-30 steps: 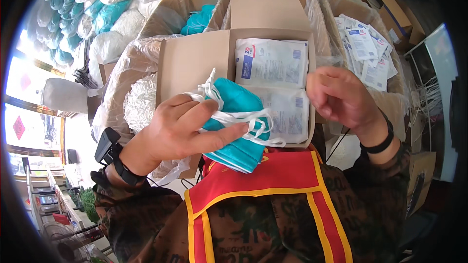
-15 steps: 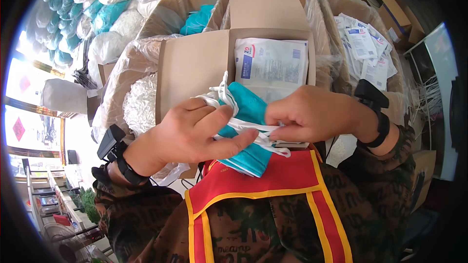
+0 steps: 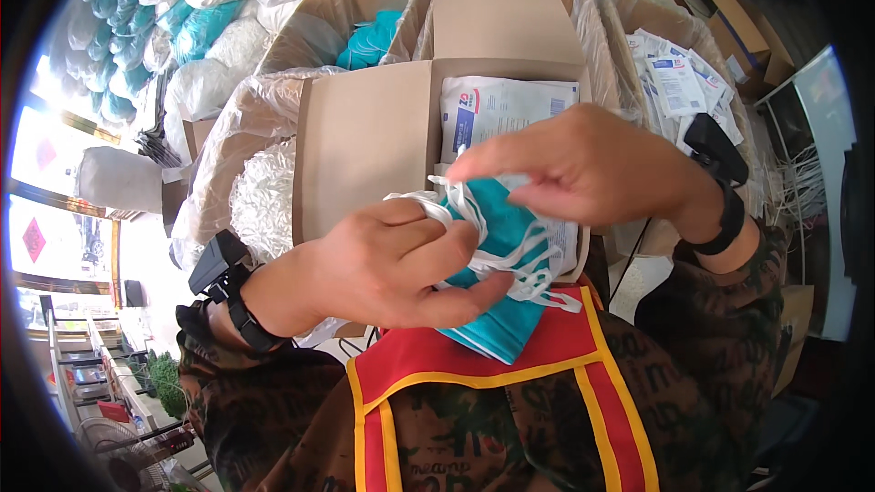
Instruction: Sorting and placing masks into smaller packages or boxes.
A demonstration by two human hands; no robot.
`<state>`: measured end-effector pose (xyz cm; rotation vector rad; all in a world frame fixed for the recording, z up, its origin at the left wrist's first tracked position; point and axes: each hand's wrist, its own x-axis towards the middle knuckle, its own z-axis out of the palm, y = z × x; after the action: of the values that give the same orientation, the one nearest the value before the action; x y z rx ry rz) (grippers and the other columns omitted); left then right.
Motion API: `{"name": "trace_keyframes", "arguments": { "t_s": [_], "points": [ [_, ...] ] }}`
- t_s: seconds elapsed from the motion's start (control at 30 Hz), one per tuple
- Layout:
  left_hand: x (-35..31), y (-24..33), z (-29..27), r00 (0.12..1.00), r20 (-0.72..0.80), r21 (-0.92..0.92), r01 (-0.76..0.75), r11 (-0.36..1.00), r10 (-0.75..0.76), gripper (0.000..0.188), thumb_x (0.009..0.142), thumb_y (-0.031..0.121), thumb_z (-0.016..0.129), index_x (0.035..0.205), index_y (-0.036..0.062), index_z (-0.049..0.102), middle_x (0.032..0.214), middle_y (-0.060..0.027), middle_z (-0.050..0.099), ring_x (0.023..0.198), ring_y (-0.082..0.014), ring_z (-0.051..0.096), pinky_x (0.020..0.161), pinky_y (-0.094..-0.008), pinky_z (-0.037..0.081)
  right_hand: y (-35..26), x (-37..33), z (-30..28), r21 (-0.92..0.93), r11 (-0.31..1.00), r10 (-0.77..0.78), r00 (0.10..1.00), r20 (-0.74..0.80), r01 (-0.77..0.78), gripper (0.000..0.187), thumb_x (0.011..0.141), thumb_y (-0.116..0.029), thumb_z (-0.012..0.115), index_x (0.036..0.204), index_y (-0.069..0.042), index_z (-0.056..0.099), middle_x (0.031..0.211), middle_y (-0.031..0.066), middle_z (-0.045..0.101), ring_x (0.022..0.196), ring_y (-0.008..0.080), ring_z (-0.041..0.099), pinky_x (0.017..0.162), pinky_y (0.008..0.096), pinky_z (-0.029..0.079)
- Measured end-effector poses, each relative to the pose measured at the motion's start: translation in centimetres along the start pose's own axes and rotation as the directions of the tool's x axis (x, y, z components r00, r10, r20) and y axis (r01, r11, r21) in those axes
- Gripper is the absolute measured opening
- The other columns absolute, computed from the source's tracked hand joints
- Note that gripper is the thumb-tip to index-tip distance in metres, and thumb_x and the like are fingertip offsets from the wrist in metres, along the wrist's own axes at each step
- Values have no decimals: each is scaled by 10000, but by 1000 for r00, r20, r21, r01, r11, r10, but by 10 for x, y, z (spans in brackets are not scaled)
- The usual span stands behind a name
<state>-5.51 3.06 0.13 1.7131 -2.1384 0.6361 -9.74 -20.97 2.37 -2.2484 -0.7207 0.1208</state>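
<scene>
Several folded teal face masks (image 3: 497, 333) with white ear loops (image 3: 538, 278) lie in my left hand (image 3: 387, 264), above the front edge of a cardboard box. Its fingers are wrapped round the masks and part of the loops. Over the upper end of the masks is my right hand (image 3: 592, 164). Its index fingertip reaches the loops standing up there, while the thumb stays apart from that finger. The other right fingers are partly hidden.
The open cardboard box (image 3: 365, 155) in front of me holds white printed packets (image 3: 533, 109). A plastic-lined carton at the right holds more packets (image 3: 679, 82). White strands (image 3: 264, 191) fill a lined container at the left. Behind stands a carton with a teal bundle (image 3: 369, 41).
My right hand has moved up and left from the side of the masks to their upper end. My left hand and the masks have shifted slightly right and down.
</scene>
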Motion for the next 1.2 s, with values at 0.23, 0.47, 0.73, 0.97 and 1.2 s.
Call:
{"name": "trace_keyframes", "arguments": {
  "t_s": [0.23,0.47,0.73,0.97,1.2],
  "points": [
    [0,3,-3,998,57,-17,18,1000,-17,370,628,131,703,975,257,686,871,-49,537,512,-91,484,461,-217,390,7,13,11,-352,897,-247,964,103,268,150,755,-142,683,855,-78,591,774,70,571,723,294,603,606,386,474],
    [-17,-13,-12,979,134,49,149,988,-154,431,633,183,725,1055,194,639,895,-83,563,574,-175,598,522,-282,513,-4,-27,2,-413,905,-65,993,99,101,235,871,-230,621,715,-71,547,669,91,572,654,281,623,577,387,483],
    [-8,-11,-5,983,105,-33,157,987,-152,466,694,111,686,1130,24,545,893,-123,628,605,-227,625,546,-316,521,6,-31,3,273,941,145,967,210,-201,273,901,-272,642,770,-35,601,635,35,578,590,148,537,557,305,416],
    [0,-15,-6,987,112,-47,122,991,-117,460,684,122,685,1109,3,553,881,-139,642,595,-228,621,517,-318,494,25,-19,19,769,621,87,988,128,-154,209,884,-241,681,849,-39,635,705,-30,567,606,38,456,538,207,352],
    [-3,-17,-4,989,69,-41,134,990,-131,461,678,120,684,1104,1,555,872,-142,641,584,-226,612,508,-312,482,12,-20,11,806,487,185,941,283,-338,242,930,-275,623,978,-39,599,681,-22,559,523,9,395,452,167,272]
  ]
}}
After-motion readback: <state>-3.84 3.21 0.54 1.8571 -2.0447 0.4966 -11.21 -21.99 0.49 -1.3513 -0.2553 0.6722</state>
